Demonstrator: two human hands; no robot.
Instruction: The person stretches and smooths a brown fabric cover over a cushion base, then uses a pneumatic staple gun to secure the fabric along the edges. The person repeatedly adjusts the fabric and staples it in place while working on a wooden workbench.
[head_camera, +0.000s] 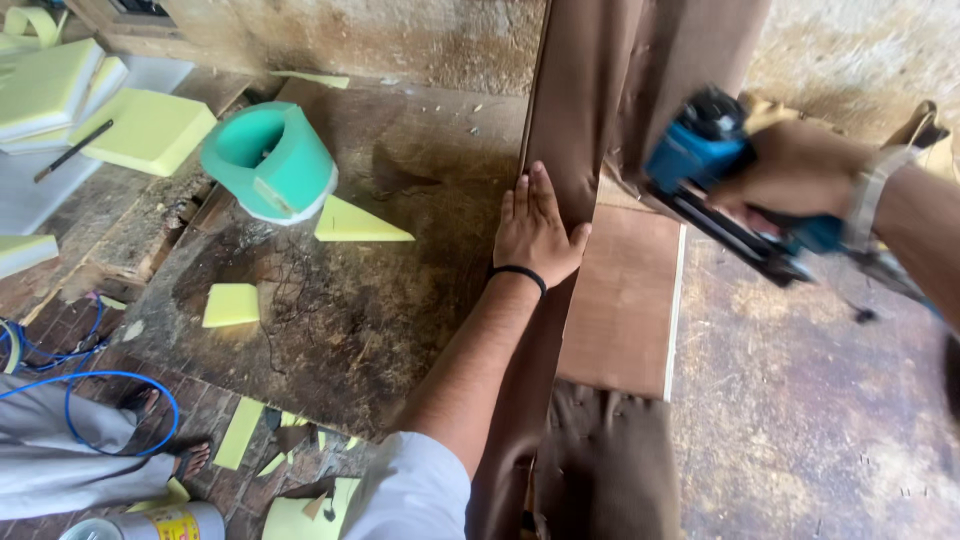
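Over on the far left, slabs of yellow-green foam (150, 128) are stacked at the bench edge, and a blue hose (95, 385) loops across the brick floor beside somebody else's sandalled foot (190, 458). Moving in, a green foam roll (270, 160) stands on the dark, worn workbench (400, 300), with a yellow foam triangle (355, 223) just beside it and a small yellow foam square (230, 304) nearer the bench's front edge. Now the left hand (535, 235): fingers flat and together, palm pressed against the brown fabric (570, 130) where it wraps the edge of an upright panel, a black band on the wrist. Right of that fabric a bare plywood face (625, 300) shows. And on the right, the right hand (795, 170) is wrapped tight around a blue staple gun (715, 165), its dark nose angled down toward the fabric-covered edge, close to it; contact I cannot tell.
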